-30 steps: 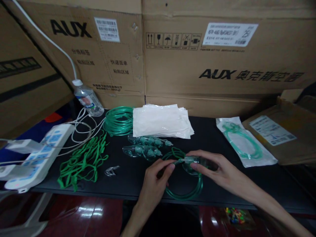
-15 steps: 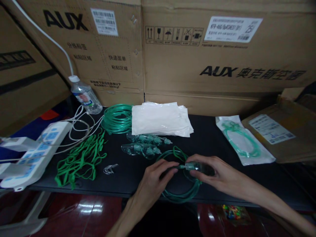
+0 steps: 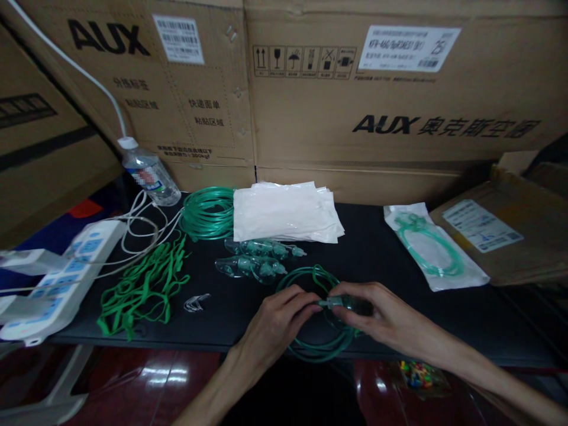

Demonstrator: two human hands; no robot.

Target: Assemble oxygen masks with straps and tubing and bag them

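Note:
My right hand is closed around a clear green oxygen mask, with its narrow connector pointing left. The fingertips of my left hand pinch the end of a green tube at that connector; the exact joint is partly hidden by my fingers. Below both hands lies a loose coil of the green tubing at the table's front edge. A thin green elastic strap loops up behind the mask. Just beyond, two more clear green masks lie side by side.
A stack of white pouches and coiled green tubing lie at the back. Green straps, small pale strips, a power strip and a bottle occupy the left. Rightward are a filled pouch and a carton.
My hands have drawn slightly closer together at the connector, and the tube end sits nearer to it. The whole view has shifted a little. Both grips are kept.

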